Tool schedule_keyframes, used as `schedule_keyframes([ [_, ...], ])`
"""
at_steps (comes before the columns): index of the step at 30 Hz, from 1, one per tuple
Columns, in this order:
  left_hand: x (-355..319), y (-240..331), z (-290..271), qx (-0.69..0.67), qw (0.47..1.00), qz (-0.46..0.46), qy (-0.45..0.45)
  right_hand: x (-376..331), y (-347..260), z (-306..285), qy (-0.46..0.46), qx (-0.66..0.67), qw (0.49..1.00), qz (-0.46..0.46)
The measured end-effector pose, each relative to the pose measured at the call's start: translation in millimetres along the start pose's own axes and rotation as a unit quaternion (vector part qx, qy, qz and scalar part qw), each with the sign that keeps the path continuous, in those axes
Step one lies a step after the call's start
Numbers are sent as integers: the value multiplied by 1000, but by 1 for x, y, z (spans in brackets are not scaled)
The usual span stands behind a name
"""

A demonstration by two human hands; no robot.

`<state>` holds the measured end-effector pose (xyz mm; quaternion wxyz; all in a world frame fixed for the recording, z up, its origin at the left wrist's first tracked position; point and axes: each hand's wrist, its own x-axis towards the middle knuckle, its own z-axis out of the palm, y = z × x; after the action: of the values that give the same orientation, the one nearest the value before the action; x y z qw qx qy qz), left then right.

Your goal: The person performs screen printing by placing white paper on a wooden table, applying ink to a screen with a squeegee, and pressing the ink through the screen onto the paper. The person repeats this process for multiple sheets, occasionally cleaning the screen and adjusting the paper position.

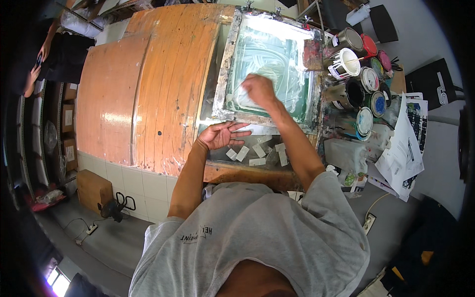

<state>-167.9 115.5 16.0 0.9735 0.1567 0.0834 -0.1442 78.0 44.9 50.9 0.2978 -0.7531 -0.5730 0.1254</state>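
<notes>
A printing screen [269,54] in a worn, stained frame lies on the table in front of me. Its green mesh carries streaky white smears, thickest along the far edge. My right hand [259,90] is closed in a fist low over the mesh, slightly smeared by motion. Something pale shows beneath its fingers, but I cannot make out what it is. Palm up, with fingers spread, my left hand [225,135] holds nothing beside the frame's near edge. Several small white strips [242,153] lie on the table surface near it.
Paint cans and tubs [346,63] crowd the right side, one with a stick in it. Loose printed sheets [403,156] hang below them. Wooden boards [173,84] cover the left of the table. Another person's hands [37,69] show at far left, near shelving [42,133].
</notes>
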Motion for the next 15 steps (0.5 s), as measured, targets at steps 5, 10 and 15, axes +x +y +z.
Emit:
schedule_keyframes([
  [5, 4, -2, -9, -13, 1000, -7, -7, -15, -10, -5, 3, 29, 1000, -1],
  [10, 2, -4, -14, -27, 999, -4, -23, -25, -14, 6, -85, 43, 992, -81],
  [15, 2, 2, -4, 15, 1000, -6, -14, 20, 5, -7, -53, -78, 993, -75],
])
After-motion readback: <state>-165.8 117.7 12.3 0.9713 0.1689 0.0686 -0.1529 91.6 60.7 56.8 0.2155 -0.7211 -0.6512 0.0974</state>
